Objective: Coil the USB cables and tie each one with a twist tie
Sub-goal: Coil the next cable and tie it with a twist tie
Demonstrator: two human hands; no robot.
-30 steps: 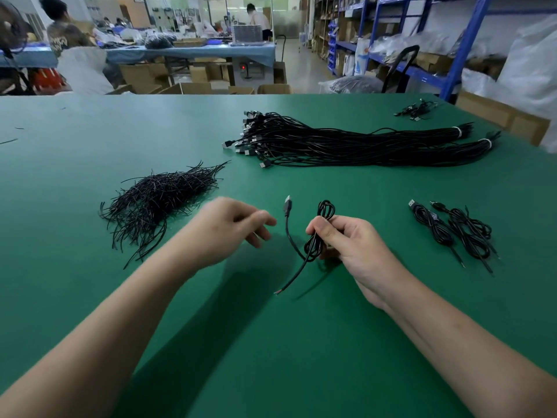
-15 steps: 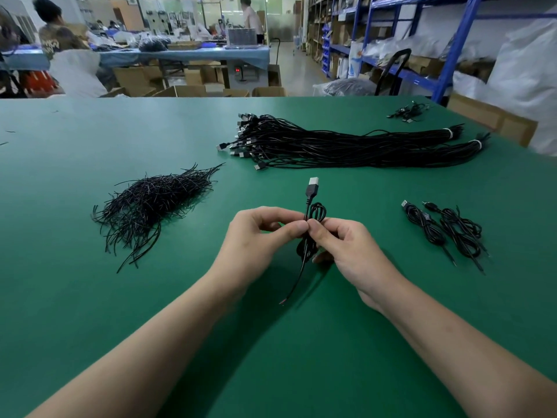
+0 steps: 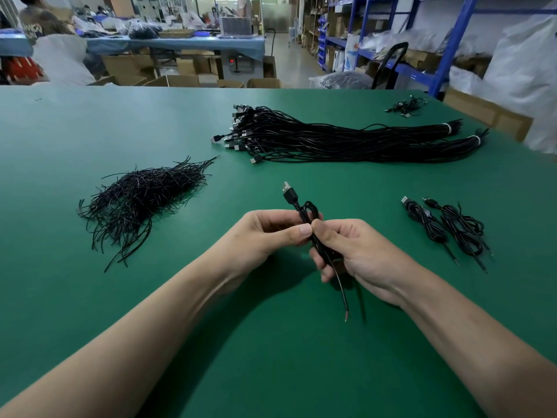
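A coiled black USB cable (image 3: 306, 211) is held upright above the green table (image 3: 90, 122), its plug pointing up and its bare wire end hanging down. My right hand (image 3: 352, 251) grips the coil around its middle. My left hand (image 3: 265, 233) pinches the same coil at the top, thumb tip against the right thumb. A heap of black twist ties (image 3: 141, 200) lies to the left. A large bundle of uncoiled USB cables (image 3: 346, 140) stretches across the far side. Two coiled cables (image 3: 446, 227) lie at the right.
A few more small cables (image 3: 407, 106) lie at the far right corner of the table. Beyond the table stand blue shelving (image 3: 446, 49), cardboard boxes and white sacks; other people work at a blue-covered bench far behind.
My left hand came in from the left and took hold of the coil beside my right thumb. The plug end swung up and now points upward.
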